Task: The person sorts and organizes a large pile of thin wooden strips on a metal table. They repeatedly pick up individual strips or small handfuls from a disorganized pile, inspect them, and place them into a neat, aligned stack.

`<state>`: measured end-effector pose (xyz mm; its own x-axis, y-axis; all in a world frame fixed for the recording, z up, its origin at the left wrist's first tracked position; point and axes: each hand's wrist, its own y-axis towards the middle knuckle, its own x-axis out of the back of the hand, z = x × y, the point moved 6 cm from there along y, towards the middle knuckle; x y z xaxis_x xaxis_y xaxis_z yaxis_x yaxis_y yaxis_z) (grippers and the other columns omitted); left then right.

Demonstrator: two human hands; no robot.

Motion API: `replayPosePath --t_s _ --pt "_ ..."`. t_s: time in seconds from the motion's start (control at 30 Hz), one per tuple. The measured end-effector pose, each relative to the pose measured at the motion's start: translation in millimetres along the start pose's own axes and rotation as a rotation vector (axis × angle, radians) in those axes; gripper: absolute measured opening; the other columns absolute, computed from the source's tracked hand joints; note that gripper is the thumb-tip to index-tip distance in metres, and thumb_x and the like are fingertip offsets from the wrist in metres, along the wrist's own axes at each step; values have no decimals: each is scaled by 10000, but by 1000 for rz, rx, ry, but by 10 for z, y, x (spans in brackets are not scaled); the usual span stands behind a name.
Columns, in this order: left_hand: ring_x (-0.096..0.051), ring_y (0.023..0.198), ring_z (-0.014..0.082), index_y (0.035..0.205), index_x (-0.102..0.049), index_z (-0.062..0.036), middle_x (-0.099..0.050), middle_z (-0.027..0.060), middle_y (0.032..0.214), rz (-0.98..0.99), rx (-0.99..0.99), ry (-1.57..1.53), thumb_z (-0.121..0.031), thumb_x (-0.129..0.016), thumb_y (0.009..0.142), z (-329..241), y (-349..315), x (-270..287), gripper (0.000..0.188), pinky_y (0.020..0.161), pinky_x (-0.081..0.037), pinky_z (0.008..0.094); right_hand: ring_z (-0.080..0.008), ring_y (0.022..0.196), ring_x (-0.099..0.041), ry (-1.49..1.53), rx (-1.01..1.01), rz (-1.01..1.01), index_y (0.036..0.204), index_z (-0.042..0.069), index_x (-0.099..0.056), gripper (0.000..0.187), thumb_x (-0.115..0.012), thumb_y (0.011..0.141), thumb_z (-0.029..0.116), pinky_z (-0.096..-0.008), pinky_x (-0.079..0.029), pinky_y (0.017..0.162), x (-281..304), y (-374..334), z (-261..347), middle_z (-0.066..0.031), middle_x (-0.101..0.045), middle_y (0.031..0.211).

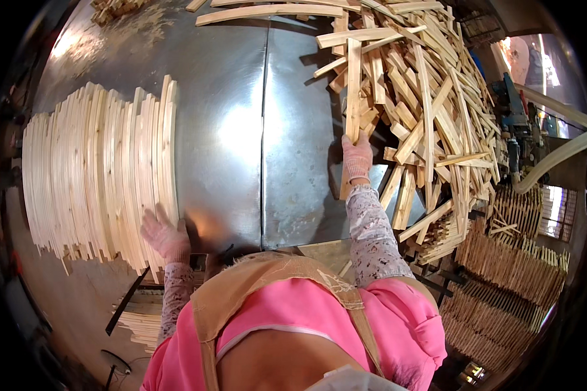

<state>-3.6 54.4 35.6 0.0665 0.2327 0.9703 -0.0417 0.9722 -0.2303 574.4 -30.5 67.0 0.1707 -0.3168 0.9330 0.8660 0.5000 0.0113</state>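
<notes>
We count two hands, one metal table (218,140), one held slat (353,81), one row of slats (88,169) and one heap of slats (430,114); row and heap are too dense for us to count piece by piece. Held slat: pale yellow wood, long, flat, looks straight. It's right of the table's seam, beside the heap at the right edge. Right hand (357,159) is closed around it. Left hand (166,236), fingers spread wide, is at the row's near right corner, by the table's near edge.
</notes>
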Motion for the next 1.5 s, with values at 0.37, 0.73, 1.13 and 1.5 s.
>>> replayPosePath --t_s 0.37,0.73,1.13,1.5 --pt "-357 1572 333 1612 -515 -174 -443 121 1680 -499 -713 -285 -434 -674 997 -1096 929 1497 686 1333 -192 515 -124 934 -666 520 312 754 1328 -15 -698 390 -713 1005 201 -300 -553 836 -245 -1038 1523 -47 -747 1067" --pt "-672 1179 290 1440 -580 -1 -702 169 1244 -536 96 -389 -210 -651 996 2038 1770 591 496 998 -542 391 -119 785 -647 337 -44 695 1181 -13 -710 349 -667 1038 302 -306 -535 699 -812 -1129 319 -44 -721 888" --pt "-463 1512 364 1547 -493 48 -500 206 1608 -199 -697 -1270 -120 -669 999 -2500 365 824 599 1286 -340 455 -149 943 -678 696 -188 -226 1276 50 -764 332 -742 996 227 -323 -553 854 2234 -673 -1705 -74 -777 1029" --pt "-437 1529 362 1602 -467 0 -423 225 1670 -56 -1453 -953 -205 -794 962 -7610 -2747 1460 748 1249 -380 464 -429 1171 -705 352 -863 -833 1277 -48 -718 574 -660 990 446 -450 -518 1023 3744 -471 -8906 -276 -754 1225"
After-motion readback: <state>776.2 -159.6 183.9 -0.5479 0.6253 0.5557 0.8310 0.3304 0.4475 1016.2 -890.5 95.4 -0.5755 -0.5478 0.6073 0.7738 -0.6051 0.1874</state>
